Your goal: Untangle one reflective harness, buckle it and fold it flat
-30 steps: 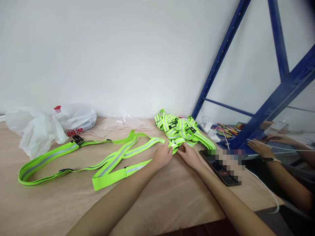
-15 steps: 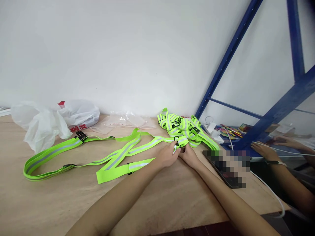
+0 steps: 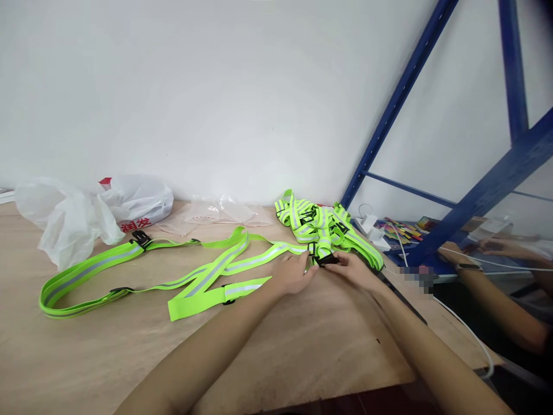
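Soft hi-vis harness: light, floppy, best held by its plastic hardware

Far L, at the back of your bench point(image 3: 280, 357), a white plastic bag point(image 3: 71, 230) sits beside a red-printed carrier bag point(image 3: 144, 199); clear plastic packets point(image 3: 224, 210) lie flat nearby. In front of these is your neon reflective harness point(image 3: 207, 274), spread across the bench L of & up to your hands. Its L end is a standing loop w/ a black prong buckle point(image 3: 139, 240) up top & a strap slider point(image 3: 122, 290) below.

Webbing prob. v. light, soft & pliable, no fragility to speak of; it'll fold & twist sooner than push, and the silver stripe may be a bit slick. Buckles & sliders look like stiff plastic, so they're your surest hold; else pinch the band flat, edge to edge, close to the hardware.

Your L hand point(image 3: 296, 274) is at the harness's R end, fingers part-curled over the band by a slider; can't tell how firmly they grip. Just R, a black buckle point(image 3: 327, 259) is pinched betw. thumb & fingers of your R hand point(image 3: 352, 270), nearly closed. Right behind is the tangled strap pile point(image 3: 309, 219); mind snags. Phone point(image 3: 404, 300) is partly hidden by your R forearm.
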{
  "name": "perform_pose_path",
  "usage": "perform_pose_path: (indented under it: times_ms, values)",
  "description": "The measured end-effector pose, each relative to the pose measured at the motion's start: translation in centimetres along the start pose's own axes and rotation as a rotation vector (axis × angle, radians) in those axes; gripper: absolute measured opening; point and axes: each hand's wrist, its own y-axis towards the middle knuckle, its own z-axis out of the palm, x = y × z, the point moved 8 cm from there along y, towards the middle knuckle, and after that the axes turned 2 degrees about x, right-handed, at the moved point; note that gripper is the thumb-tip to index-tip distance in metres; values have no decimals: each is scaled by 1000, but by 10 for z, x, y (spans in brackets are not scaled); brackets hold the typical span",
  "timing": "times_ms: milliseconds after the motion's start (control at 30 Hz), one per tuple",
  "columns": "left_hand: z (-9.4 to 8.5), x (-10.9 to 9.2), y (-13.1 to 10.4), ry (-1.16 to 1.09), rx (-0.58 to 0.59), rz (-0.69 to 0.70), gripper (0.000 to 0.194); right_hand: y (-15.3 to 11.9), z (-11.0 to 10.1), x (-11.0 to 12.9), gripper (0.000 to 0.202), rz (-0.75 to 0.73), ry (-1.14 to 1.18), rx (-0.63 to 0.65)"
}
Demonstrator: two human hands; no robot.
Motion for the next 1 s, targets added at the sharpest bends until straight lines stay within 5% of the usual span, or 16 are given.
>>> perform_pose_path:
  times_ms: [167, 533, 1000]
  values:
    - [5, -9, -2, 106, 39, 108, 55, -18, -14, -10, 36, 207, 207, 116]
    - [18, -9, -3, 242, 170, 130, 55, -24, -11, -19, 40, 239, 458, 71]
    - [19, -7, -1, 171, 102, 147, 46, -14, -9, -7, 44, 147, 257, -36]
